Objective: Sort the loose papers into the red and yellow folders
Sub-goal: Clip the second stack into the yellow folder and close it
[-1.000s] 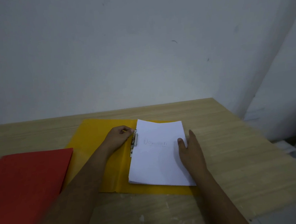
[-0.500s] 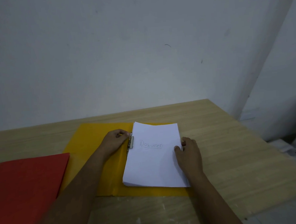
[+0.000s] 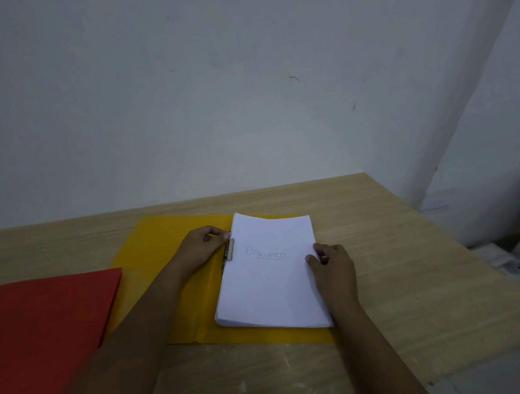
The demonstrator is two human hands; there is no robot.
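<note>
The yellow folder [image 3: 164,255] lies open on the table. A stack of white papers [image 3: 268,288] with "Dokumen" written on top rests on its right half. A metal clip [image 3: 229,250] sits at the stack's left edge. My left hand [image 3: 202,247] pinches the top of that clip with curled fingers. My right hand [image 3: 331,268] grips the stack's right edge, thumb on top of the sheets. The red folder [image 3: 46,328] lies closed at the left, apart from both hands.
The wooden table [image 3: 394,249] runs to a white wall at the back. Its right edge drops off to the floor, where a white object [image 3: 516,266] lies. The near table edge is at the lower right.
My right hand went from lying flat on the paper to curling around the stack's right edge. The left hand stayed at the clip.
</note>
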